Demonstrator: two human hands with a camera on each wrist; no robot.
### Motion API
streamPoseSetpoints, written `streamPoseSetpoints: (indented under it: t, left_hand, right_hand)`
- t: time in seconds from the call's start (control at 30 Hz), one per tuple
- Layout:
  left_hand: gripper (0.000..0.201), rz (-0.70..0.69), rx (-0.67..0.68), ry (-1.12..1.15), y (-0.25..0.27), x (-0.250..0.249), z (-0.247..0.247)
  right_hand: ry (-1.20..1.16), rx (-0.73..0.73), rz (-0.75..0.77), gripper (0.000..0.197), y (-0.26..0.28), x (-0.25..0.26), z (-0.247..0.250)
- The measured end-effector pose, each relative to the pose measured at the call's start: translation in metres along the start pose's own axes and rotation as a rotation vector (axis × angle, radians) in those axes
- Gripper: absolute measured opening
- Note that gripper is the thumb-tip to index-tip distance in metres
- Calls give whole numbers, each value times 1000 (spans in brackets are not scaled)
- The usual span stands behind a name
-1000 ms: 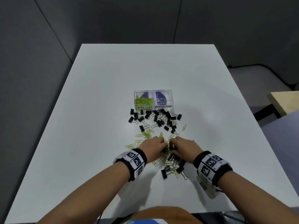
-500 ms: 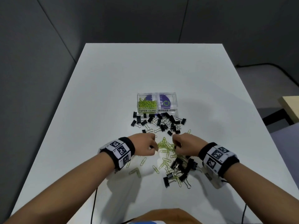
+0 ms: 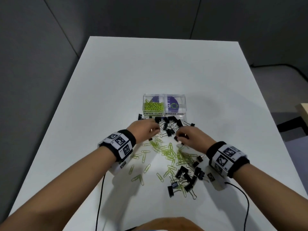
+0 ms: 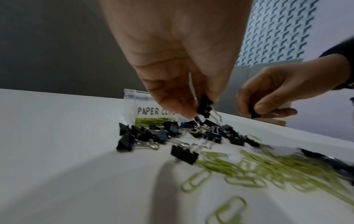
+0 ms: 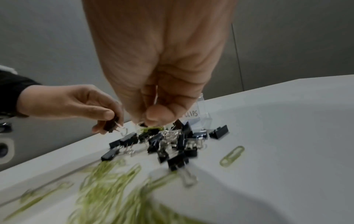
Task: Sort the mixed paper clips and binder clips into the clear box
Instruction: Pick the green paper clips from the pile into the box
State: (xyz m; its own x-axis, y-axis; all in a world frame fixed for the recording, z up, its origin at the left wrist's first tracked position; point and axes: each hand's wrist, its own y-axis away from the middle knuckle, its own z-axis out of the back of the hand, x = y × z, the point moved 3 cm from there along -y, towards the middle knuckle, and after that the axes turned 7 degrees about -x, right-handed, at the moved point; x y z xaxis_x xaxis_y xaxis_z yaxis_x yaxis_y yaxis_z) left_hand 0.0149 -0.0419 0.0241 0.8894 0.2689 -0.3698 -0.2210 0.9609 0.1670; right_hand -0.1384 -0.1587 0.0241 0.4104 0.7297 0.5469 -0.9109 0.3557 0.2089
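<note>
A clear two-part box (image 3: pixel 184 104) stands mid-table. Its left part, labelled PAPER CLIPS, holds green paper clips (image 3: pixel 153 106); the right part, labelled BINDER CLIPS, shows only a purple sticker. Black binder clips (image 3: pixel 170 125) lie heaped just in front of the box. My left hand (image 3: pixel 154 130) hovers over that heap and pinches one black binder clip (image 4: pixel 205 107) between thumb and fingers. My right hand (image 3: pixel 180 137) is beside it, fingers curled round another black binder clip (image 4: pixel 254 112). Loose green paper clips (image 3: pixel 170 152) are spread nearer to me.
A second clump of black binder clips (image 3: pixel 186 178) mixed with paper clips lies by my right wrist. Cables (image 3: pixel 100 197) run from both wrist units off the near table edge. Grey partition walls stand behind and left; a wooden desk corner (image 3: pixel 304 110) is at right.
Both hands have moved forward from the green paper clips to the binder clip heap by the box. Each now holds a black binder clip.
</note>
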Motion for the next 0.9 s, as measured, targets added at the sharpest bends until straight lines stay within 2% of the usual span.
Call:
streamPoseSetpoints:
  t: [0.1, 0.23, 0.3, 0.37, 0.43, 0.5, 0.6, 0.67, 0.73, 0.8, 0.9]
  left_hand:
    - [31, 50, -77, -20, -15, 7, 6]
    - [34, 66, -110, -139, -23, -5, 5]
    - [33, -14, -125, -159, -18, -21, 0]
    - [31, -155, -34, -142, -10, -42, -14]
    - [31, -301, 95, -102, 2, -61, -33]
    - [36, -407, 159, -69, 13, -77, -51]
    - [50, -510, 224, -144, 24, -94, -73]
    - [52, -543, 223, -233, 27, -100, -79]
    - [51, -551, 200, -278, 29, -102, -81]
    - [49, -538, 188, -288, 31, -102, -82]
    - [46, -495, 177, -262, 36, -98, -81]
  right_hand:
    - [11, -137, -76, 23, -22, -2, 13]
    - [114, -108, -106, 34, -38, 4, 12]
    - [199, -139, -84, 31, -32, 5, 10]
    - [255, -132, -83, 26, -15, -1, 9]
    - [299, -48, -104, 25, 7, -12, 5]
    - [321, 42, -125, 31, 30, -25, 2]
    - [359, 151, -144, 54, 63, -39, -3]
    - [367, 214, -185, 76, 82, -45, -9]
    - [351, 228, -226, 86, 94, -47, -17]
    - [302, 189, -252, 84, 98, -47, -24]
    - [228, 122, -239, 68, 95, -40, -33]
